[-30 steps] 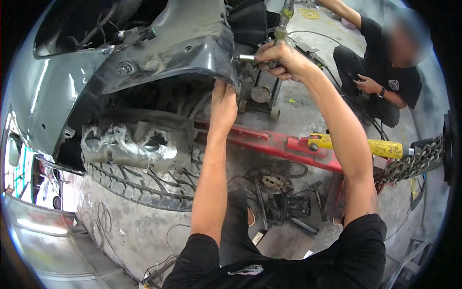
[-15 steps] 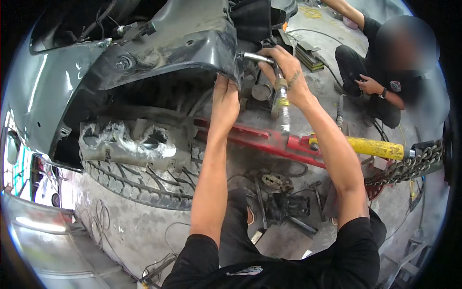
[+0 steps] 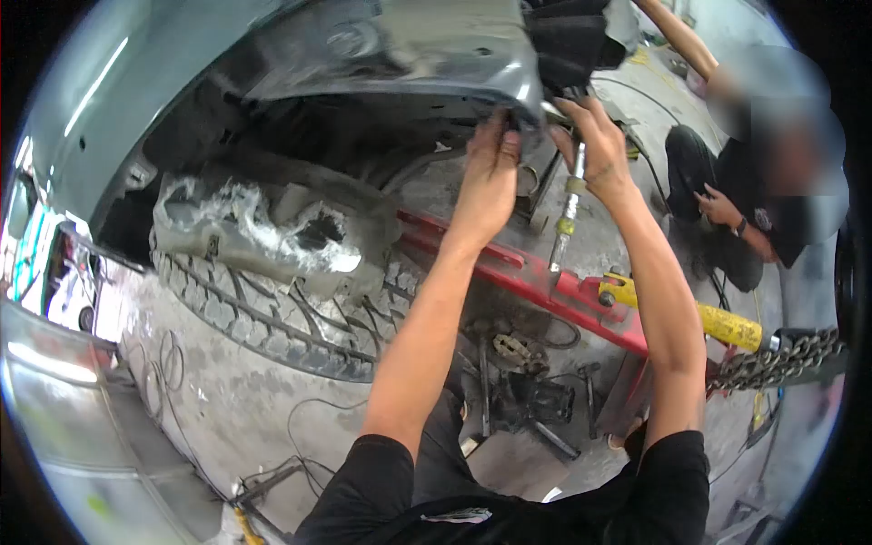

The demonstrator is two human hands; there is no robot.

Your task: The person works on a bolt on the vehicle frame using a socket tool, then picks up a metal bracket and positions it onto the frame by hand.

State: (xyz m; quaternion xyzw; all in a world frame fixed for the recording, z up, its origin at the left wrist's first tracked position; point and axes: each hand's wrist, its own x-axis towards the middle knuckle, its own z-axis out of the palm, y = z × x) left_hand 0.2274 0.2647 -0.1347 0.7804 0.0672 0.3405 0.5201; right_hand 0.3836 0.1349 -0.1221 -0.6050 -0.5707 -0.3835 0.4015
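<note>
one metal tool (image 3: 572, 200) juts from right fingers (image 3: 595, 123) (clamped on it); left fingers (image 3: 489, 138) at panel (image 3: 409, 56), grip unclear

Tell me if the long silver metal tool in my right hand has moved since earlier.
Yes: the silver metal tool swung round; its banded end first pointed away from the long red metal beam, now toward it.

Bright, fairly even indoor light, hard white glare on the glossy grey-green car body panel (image 3: 123, 100), deep shadow inside the black hollow wheel arch (image 3: 354, 127), smeared dusty grey metal panel (image 3: 427, 50) up top, fisheye bend, black corners, soft blur patches over the black-clothed person (image 3: 761, 213).
</note>
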